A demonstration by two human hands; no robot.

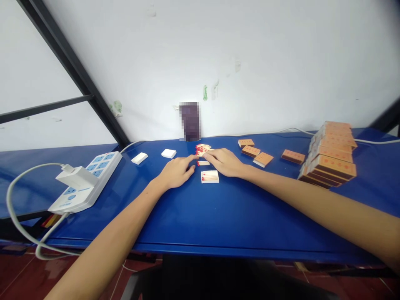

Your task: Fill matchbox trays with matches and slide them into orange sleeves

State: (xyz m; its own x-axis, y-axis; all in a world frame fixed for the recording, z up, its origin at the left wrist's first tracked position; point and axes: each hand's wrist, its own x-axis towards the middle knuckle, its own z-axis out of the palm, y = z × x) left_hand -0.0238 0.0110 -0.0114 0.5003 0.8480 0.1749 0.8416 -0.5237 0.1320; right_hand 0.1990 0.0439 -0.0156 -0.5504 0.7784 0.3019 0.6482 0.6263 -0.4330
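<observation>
A pile of red-headed matches (203,150) lies on the blue table, with a small row of matches (203,163) just in front of it. My left hand (178,171) rests at the left of the matches, its index finger stretched to the match heads and its thumb apart. From the right, my right hand (225,162) reaches over the pile's near edge. Its fingers are bent together at the matches, and whatever they grip is hidden. Closer to me sits a white matchbox tray (210,177) with several matches in it.
Two white matchbox trays (168,153) lie to the left. Orange matchbox sleeves (263,159) are scattered right of my hands, beside a tall stack of matchboxes (333,166). A power strip (90,183) with a plugged-in charger and cables stands left. A blurred dark object (191,121) leans on the wall.
</observation>
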